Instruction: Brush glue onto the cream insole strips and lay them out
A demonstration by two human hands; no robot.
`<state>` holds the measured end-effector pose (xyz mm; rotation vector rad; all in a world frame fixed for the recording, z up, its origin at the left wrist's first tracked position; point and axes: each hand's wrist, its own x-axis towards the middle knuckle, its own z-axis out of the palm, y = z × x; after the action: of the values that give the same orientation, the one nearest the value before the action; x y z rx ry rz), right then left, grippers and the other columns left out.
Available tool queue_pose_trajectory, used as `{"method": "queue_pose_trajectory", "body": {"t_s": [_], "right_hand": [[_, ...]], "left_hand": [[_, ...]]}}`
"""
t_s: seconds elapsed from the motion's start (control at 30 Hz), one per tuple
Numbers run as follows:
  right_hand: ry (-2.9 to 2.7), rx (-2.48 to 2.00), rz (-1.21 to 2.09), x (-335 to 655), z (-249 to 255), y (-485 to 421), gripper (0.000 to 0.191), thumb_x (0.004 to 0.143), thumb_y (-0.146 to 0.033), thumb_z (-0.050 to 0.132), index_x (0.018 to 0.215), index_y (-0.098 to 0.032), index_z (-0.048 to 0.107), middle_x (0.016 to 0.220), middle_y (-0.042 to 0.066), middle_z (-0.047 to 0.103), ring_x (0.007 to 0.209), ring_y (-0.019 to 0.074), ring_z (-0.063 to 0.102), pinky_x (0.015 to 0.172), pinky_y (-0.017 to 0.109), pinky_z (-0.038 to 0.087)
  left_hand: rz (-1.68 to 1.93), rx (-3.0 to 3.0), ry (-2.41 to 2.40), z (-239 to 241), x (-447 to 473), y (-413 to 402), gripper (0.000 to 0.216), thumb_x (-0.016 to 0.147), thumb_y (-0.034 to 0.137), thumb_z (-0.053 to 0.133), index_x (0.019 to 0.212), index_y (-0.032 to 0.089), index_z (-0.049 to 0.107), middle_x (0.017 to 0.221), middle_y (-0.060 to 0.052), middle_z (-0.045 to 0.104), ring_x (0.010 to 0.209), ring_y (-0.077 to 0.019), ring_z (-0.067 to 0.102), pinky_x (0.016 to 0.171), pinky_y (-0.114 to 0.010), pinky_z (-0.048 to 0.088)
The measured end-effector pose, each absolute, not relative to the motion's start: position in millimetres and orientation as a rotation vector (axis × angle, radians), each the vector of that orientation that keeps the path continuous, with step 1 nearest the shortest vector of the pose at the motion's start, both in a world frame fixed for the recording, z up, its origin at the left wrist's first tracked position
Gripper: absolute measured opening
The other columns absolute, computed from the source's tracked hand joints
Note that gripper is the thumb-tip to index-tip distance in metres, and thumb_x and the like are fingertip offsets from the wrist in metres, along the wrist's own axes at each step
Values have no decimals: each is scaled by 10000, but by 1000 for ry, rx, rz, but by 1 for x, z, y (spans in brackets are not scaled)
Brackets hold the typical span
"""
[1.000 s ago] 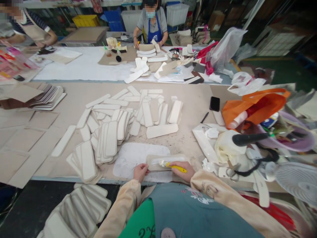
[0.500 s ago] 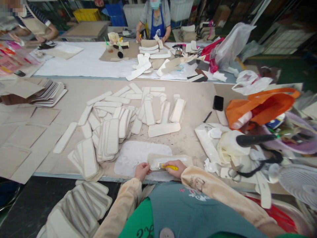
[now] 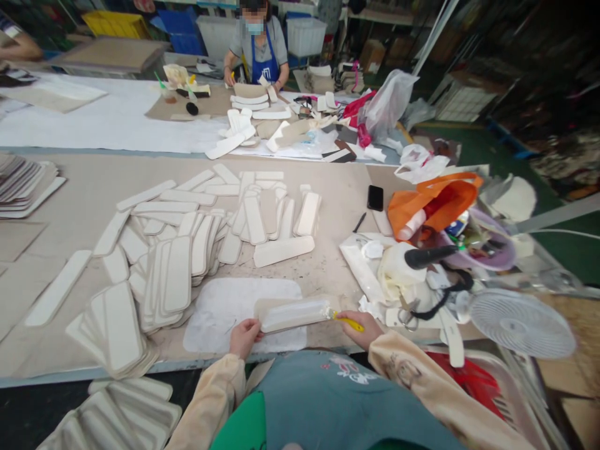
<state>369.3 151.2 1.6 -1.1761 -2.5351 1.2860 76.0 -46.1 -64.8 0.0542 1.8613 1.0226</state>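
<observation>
My left hand (image 3: pixel 245 337) pinches the left end of a long beige panel (image 3: pixel 293 314) with rounded corners. White, wet-looking paste coats the panel's middle. In my right hand (image 3: pixel 363 331) is a small brush with a yellow handle (image 3: pixel 350 322); its white bristles touch the panel near the right end. Under the panel lies a white rounded sheet (image 3: pixel 218 312) at the table's front edge. Several stacks of similar cream strips (image 3: pixel 175 272) spread over the table to the left and beyond.
At the right are a white container with a black handle (image 3: pixel 430 255), scissors (image 3: pixel 407 317), a phone (image 3: pixel 375 197), an orange bag (image 3: pixel 431 200) and a white fan (image 3: pixel 520 325). More panels (image 3: pixel 117 415) are piled lower left. Across the table a co-worker (image 3: pixel 262 50) handles similar pieces.
The brush has moved right along the panel, from near my left hand towards the far end. My hands have drawn apart. The view has turned to the right.
</observation>
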Motion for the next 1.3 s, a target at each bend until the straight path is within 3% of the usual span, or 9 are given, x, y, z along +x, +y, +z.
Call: {"method": "queue_pose_trajectory", "body": {"t_s": [0.2, 0.43, 0.67, 0.9, 1.3], "right_hand": [[-2546, -1074, 1190, 360, 13, 136, 279, 813, -242, 513, 1008, -190, 706, 944, 73, 737, 820, 205, 696, 748, 299, 530], [-2387, -729, 1632, 294, 13, 116, 255, 808, -262, 560, 992, -187, 719, 883, 42, 740, 714, 152, 674, 662, 235, 511], [-2557, -448, 1727, 254, 1, 112, 301, 765, -231, 553, 998, -160, 729, 788, 44, 733, 629, 139, 644, 599, 216, 478], [-2661, -674, 1498, 285, 5, 126, 286, 766, -227, 534, 962, -202, 740, 835, 51, 744, 722, 176, 683, 687, 256, 500], [-2442, -658, 1712, 244, -11, 111, 286, 783, -279, 570, 1005, -181, 723, 832, 34, 730, 695, 154, 655, 665, 247, 502]], "left_hand": [[1009, 48, 1875, -62, 76, -45, 79, 764, 179, 595, 685, 176, 591, 498, 24, 632, 496, -119, 620, 495, -194, 482], [947, 61, 1896, -59, 78, -44, 107, 823, 162, 585, 720, 135, 598, 531, 39, 622, 514, -102, 612, 486, -202, 460], [940, 82, 1892, -56, 77, -44, 105, 819, 167, 581, 722, 132, 598, 543, 38, 625, 534, -102, 625, 471, -191, 436], [974, 60, 1874, -55, 78, -43, 89, 741, 195, 604, 659, 163, 594, 505, 22, 636, 509, -122, 635, 448, -180, 434], [957, 109, 1886, -57, 76, -42, 98, 697, 256, 643, 687, 166, 606, 528, 11, 645, 535, -140, 648, 455, -189, 444]]}}
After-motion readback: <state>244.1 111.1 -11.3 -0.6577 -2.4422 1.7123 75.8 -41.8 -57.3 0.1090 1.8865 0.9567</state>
